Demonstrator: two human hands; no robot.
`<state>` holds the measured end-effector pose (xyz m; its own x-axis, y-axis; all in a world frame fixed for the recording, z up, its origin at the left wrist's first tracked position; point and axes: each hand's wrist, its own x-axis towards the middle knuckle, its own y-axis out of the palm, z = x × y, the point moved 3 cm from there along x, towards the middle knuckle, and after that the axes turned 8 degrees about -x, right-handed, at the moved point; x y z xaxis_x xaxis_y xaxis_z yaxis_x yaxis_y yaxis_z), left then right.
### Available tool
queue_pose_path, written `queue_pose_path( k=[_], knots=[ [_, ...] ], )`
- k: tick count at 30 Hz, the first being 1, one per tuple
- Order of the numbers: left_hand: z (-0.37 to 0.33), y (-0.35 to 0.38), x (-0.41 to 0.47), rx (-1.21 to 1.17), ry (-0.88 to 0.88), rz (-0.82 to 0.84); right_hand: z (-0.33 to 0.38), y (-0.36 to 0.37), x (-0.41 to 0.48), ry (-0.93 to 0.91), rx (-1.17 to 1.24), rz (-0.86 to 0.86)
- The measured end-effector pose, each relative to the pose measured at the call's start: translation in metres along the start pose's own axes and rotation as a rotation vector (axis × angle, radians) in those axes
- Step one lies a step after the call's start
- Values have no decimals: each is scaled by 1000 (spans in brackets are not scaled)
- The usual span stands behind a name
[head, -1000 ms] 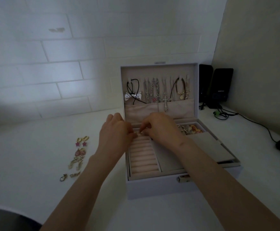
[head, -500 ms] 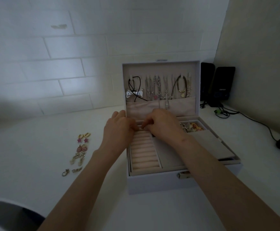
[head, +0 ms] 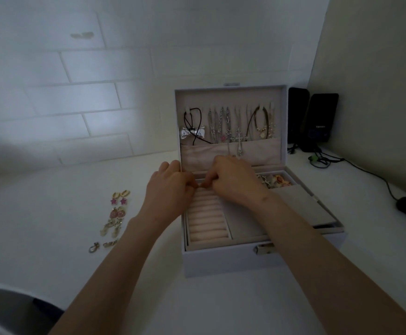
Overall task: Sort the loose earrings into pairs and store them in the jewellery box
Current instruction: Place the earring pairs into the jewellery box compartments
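A white table (head: 52, 226) meets a pale brick wall in dim light. At 9 o'clock from the box, loose earrings lie in a column of pairs: gold hoops with pink stars (head: 120, 197) farthest, then a pink pair (head: 117, 212), a pale dangling pair (head: 111, 228), and two small metal ones (head: 103, 245) nearest.

The jewellery box (head: 221, 264) stands open, its lid (head: 231, 95) upright at 12 o'clock with necklaces (head: 223, 128) hung in a row above a fabric pocket. In the tray, ring rolls (head: 206, 221) fill the 9 o'clock side. A small compartment (head: 275, 181) at 2 o'clock holds a jumble of mixed pieces, and a grey flap (head: 301, 206) lies beside it at 3 o'clock.

The left hand (head: 170, 189) and right hand (head: 235, 181) meet at the far end of the ring rolls, fingers curled, tips in a narrow pinch. What they hold is too small to tell.

Two black speakers (head: 318, 122) stand at 1 o'clock from the box.

Against the earlier frames, both hands keep the same spot and the same pinch. The earrings on the table have not moved.
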<state>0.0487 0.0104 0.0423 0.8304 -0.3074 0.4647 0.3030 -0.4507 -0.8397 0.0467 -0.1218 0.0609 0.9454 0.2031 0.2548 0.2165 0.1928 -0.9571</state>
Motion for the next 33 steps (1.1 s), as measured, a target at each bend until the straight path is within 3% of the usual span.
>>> queue_pose_path(
  k=[7,11,15,18,33],
  knots=[
    [10,-25,-11,-277,-17,-262,-1,-19,-4,45,343,-183],
    [52,-52,-25,-232,-215,-353,5,-28,-4,-8,375,-166],
    [125,-58,-25,-111,-507,-30,19,-34,-6,-66,418,-181],
    [155,-48,-21,-98,-578,148,25,-34,-8,-100,407,-183],
    [160,-13,11,-171,-662,251,23,-20,-4,-139,471,-146]
  ],
)
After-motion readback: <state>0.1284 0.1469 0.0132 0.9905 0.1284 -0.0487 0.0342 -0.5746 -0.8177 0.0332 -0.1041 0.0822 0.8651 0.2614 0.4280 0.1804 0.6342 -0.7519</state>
